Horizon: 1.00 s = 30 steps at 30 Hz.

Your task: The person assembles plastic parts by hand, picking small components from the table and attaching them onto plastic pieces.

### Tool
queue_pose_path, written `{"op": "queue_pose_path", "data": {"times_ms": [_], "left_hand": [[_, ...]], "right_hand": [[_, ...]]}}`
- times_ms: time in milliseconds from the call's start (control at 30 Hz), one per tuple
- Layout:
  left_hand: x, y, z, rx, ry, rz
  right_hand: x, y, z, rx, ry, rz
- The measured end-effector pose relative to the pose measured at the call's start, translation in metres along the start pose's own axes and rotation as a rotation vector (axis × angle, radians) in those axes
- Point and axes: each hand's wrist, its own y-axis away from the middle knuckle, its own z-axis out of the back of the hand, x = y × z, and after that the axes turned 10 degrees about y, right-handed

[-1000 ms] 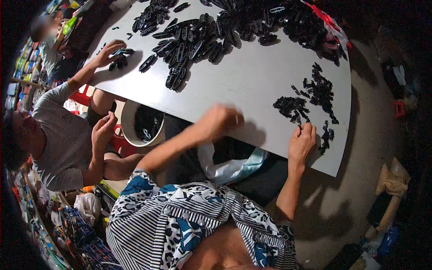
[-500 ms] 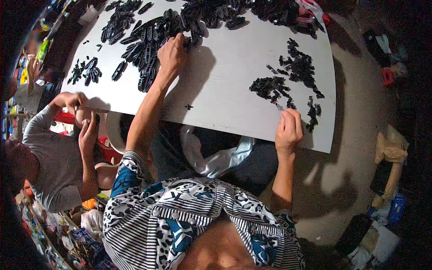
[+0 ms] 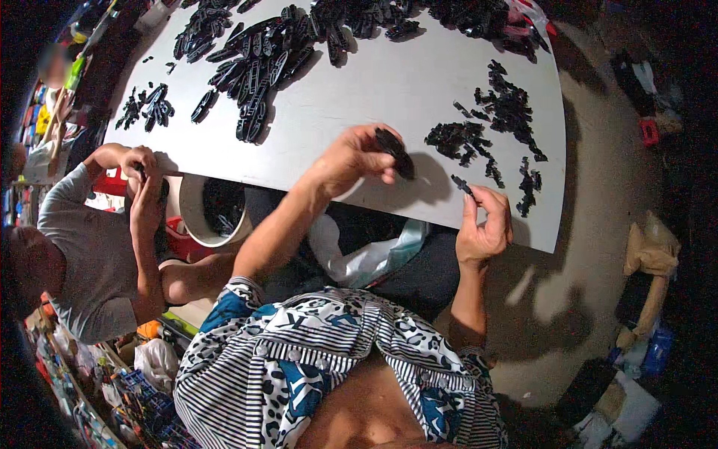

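My left hand (image 3: pixel 355 161) is closed round a long oval black plastic part (image 3: pixel 395 153), held just above the table near its front edge. To its right, my right hand (image 3: pixel 485 223) pinches a small black plastic clip (image 3: pixel 462 184) between thumb and forefinger, its tip pointing toward the left hand. Beyond the right hand lie loose heaps of small black clips (image 3: pixel 458 141), with another heap (image 3: pixel 508 108) further back. Oval black parts like the held one form a large pile (image 3: pixel 254 75) at the far left. The exact shape of the small clip is hard to make out.
The white table (image 3: pixel 321 97) carries more black piles (image 3: pixel 464 19) along its far side. At the left, a co-worker in a grey shirt (image 3: pixel 93 254) handles a dark piece by the table edge. A white bucket (image 3: pixel 198 217) with black parts stands below the edge.
My left hand has come from the oval pile toward me and to the right, now carrying one oval part. The right hand has shifted slightly, showing the small clip more clearly.
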Motion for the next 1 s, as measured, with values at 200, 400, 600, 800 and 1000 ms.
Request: {"op": "queue_pose_path", "data": {"times_ms": [200,400,600,800,1000], "left_hand": [[0.027,-0.003,-0.014,0.092,0.146,0.076],[0.031,-0.003,-0.02,0.097,0.142,0.152],[0.035,-0.004,-0.017,0.111,0.167,0.152],[0.037,-0.004,-0.019,0.096,0.142,0.179],[0.038,-0.003,-0.02,0.084,0.126,0.169]], "right_hand": [[0.02,-0.01,-0.001,0.009,-0.015,0.14],[0.022,-0.009,-0.002,0.021,0.038,0.19],[0.022,-0.008,-0.003,0.052,0.034,0.168],[0.029,-0.008,-0.007,0.065,-0.039,0.087],[0.03,-0.007,-0.011,0.078,-0.052,0.081]]}}
